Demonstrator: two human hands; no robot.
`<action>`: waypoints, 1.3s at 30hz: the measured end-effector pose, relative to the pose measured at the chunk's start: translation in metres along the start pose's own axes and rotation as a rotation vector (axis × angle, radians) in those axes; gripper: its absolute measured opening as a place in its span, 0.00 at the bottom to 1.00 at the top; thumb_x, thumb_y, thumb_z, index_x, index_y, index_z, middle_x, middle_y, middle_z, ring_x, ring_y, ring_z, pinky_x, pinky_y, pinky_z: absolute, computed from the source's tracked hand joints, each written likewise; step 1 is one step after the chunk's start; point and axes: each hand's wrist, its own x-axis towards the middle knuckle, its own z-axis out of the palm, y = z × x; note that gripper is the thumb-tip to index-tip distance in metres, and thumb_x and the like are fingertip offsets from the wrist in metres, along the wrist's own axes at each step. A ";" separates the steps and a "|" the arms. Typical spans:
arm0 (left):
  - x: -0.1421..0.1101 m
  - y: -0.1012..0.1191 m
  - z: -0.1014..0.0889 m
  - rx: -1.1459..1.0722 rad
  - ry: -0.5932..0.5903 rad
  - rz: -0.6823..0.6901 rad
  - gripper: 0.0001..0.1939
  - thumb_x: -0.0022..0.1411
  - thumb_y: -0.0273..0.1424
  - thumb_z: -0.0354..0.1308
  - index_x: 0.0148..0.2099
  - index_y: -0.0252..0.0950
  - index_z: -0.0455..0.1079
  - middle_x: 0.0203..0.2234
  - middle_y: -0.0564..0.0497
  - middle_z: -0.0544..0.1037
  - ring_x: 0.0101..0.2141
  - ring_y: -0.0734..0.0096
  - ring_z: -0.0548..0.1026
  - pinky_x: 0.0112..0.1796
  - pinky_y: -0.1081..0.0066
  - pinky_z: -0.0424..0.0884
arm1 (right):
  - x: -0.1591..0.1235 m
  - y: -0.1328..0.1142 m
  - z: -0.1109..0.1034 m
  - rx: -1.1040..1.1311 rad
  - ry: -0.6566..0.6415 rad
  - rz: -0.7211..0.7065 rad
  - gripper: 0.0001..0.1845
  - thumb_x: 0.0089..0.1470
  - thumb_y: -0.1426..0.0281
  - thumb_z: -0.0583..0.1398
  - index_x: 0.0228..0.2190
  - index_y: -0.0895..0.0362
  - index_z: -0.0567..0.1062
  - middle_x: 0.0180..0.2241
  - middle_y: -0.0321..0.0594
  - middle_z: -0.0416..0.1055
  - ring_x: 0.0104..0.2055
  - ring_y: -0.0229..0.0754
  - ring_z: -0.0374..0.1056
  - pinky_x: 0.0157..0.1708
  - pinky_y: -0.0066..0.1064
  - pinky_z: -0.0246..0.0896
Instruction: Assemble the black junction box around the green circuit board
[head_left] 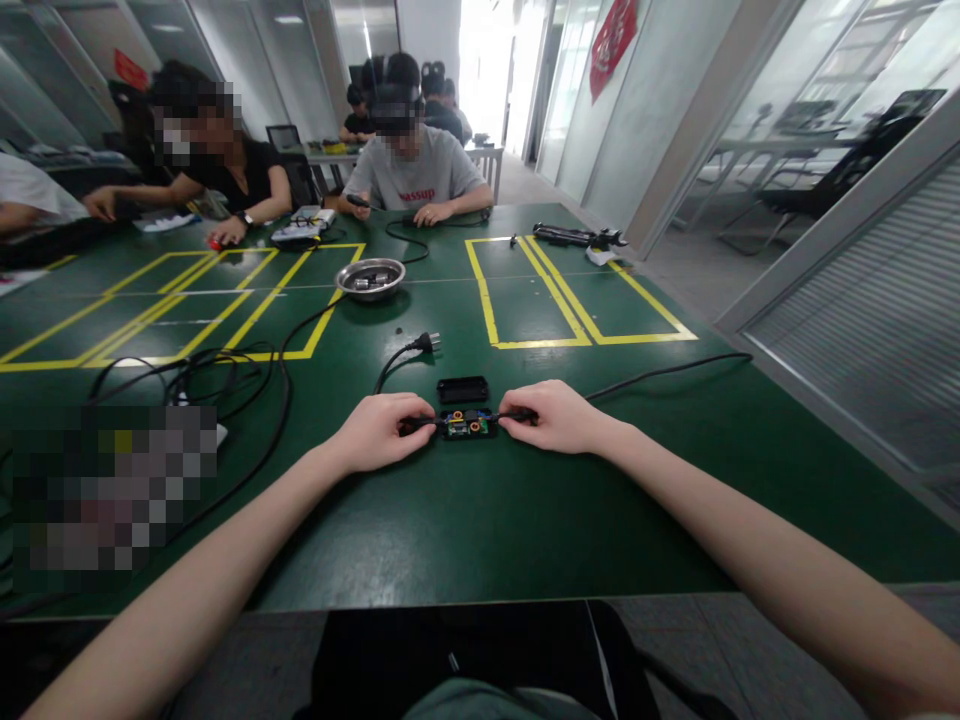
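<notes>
A small black case half with a circuit board [469, 425] in it lies on the green table in front of me. Orange ring-shaped coils and green board show inside. My left hand [390, 428] pinches the black cable at the board's left end. At the right end, my right hand [551, 418] grips the other black cable [660, 374], which runs off to the right. Just beyond the board sits a black case cover [462, 389], its hollow side up. A black power plug [427, 343] rests past my left hand, its lead curving down toward that hand.
A metal bowl [370, 280] holding small metal parts stands farther back. Coiled black cables [202, 375] and a blurred-out object [112, 490] lie at the left. Yellow tape [540, 344] marks rectangles on the table [525, 540]. Co-workers sit across it; a black tripod-like object [577, 236] lies back right.
</notes>
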 end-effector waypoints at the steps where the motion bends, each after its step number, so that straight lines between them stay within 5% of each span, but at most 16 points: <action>1: 0.000 0.000 0.001 0.000 0.011 -0.001 0.10 0.66 0.35 0.57 0.42 0.37 0.78 0.32 0.51 0.80 0.29 0.73 0.76 0.30 0.75 0.69 | 0.000 0.001 0.000 -0.005 0.002 -0.005 0.09 0.61 0.66 0.60 0.32 0.55 0.77 0.25 0.35 0.73 0.25 0.37 0.66 0.30 0.28 0.54; 8: 0.001 0.005 0.003 -0.116 0.069 0.068 0.08 0.68 0.31 0.56 0.42 0.36 0.76 0.34 0.49 0.78 0.33 0.71 0.77 0.36 0.72 0.72 | 0.003 0.000 0.010 -0.047 0.107 -0.022 0.14 0.67 0.68 0.55 0.31 0.56 0.77 0.32 0.42 0.76 0.35 0.42 0.71 0.36 0.32 0.61; 13: 0.003 0.006 0.006 -0.127 0.046 0.074 0.08 0.69 0.30 0.55 0.37 0.36 0.73 0.34 0.49 0.78 0.34 0.69 0.76 0.37 0.71 0.72 | 0.006 0.000 0.014 0.038 0.054 0.005 0.12 0.68 0.69 0.56 0.33 0.55 0.77 0.32 0.40 0.75 0.34 0.42 0.71 0.37 0.31 0.63; 20: 0.003 0.013 0.001 0.162 -0.013 0.179 0.09 0.70 0.27 0.51 0.38 0.36 0.71 0.36 0.47 0.78 0.37 0.67 0.76 0.38 0.70 0.71 | 0.008 -0.006 0.011 -0.005 0.025 0.054 0.10 0.67 0.69 0.57 0.33 0.55 0.76 0.34 0.41 0.74 0.37 0.43 0.70 0.39 0.33 0.62; 26: 0.004 0.019 0.001 0.257 0.043 0.199 0.08 0.68 0.32 0.55 0.38 0.36 0.73 0.34 0.47 0.80 0.37 0.62 0.77 0.40 0.64 0.72 | 0.012 -0.004 0.019 -0.033 0.153 0.107 0.04 0.61 0.69 0.60 0.36 0.55 0.76 0.36 0.41 0.73 0.39 0.44 0.69 0.43 0.36 0.64; 28: 0.005 0.017 0.006 0.213 0.101 0.154 0.11 0.66 0.39 0.60 0.43 0.36 0.76 0.40 0.45 0.81 0.41 0.59 0.78 0.44 0.60 0.74 | 0.013 -0.002 0.023 -0.037 0.211 0.112 0.14 0.59 0.69 0.61 0.47 0.54 0.77 0.45 0.46 0.74 0.46 0.49 0.69 0.48 0.41 0.65; 31: 0.006 0.012 0.014 0.211 0.106 0.063 0.33 0.59 0.49 0.68 0.61 0.39 0.72 0.56 0.39 0.77 0.54 0.47 0.75 0.54 0.49 0.73 | 0.013 0.000 0.026 -0.078 0.182 0.088 0.23 0.61 0.69 0.59 0.57 0.51 0.76 0.57 0.51 0.71 0.57 0.56 0.65 0.56 0.52 0.62; 34: 0.007 0.008 0.020 0.195 0.065 -0.011 0.38 0.57 0.51 0.70 0.65 0.41 0.71 0.67 0.35 0.67 0.62 0.36 0.69 0.59 0.39 0.66 | 0.014 0.002 0.026 -0.059 0.125 0.054 0.18 0.64 0.69 0.57 0.52 0.52 0.80 0.57 0.52 0.72 0.59 0.57 0.65 0.58 0.57 0.59; 39: 0.007 0.006 0.021 0.088 0.041 -0.016 0.32 0.59 0.46 0.70 0.62 0.40 0.72 0.68 0.34 0.66 0.65 0.40 0.68 0.62 0.41 0.64 | 0.014 0.005 0.024 0.097 0.185 0.011 0.10 0.64 0.70 0.59 0.40 0.55 0.82 0.52 0.51 0.76 0.54 0.53 0.71 0.57 0.52 0.64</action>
